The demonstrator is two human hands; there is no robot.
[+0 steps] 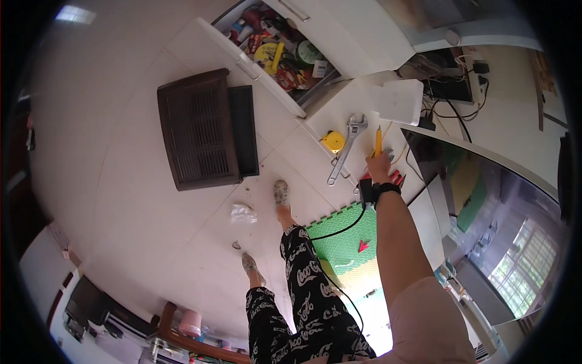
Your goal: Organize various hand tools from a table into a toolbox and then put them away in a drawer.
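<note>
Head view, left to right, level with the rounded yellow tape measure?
Dark brown slatted furniture piece, rounded yellow tape measure, long silver metal adjustable wrench, slim yellow tool in the right hand, glossy dark flat screen.

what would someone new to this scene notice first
Probably the pulled-out white drawer at the top, crammed with colourful odds and ends, and the big dark brown slatted piece on the floor left of centre. Next, right of centre, the right hand grips a yellow tool over a white surface, with a silver adjustable wrench and a yellow tape measure lying to its left.
</note>
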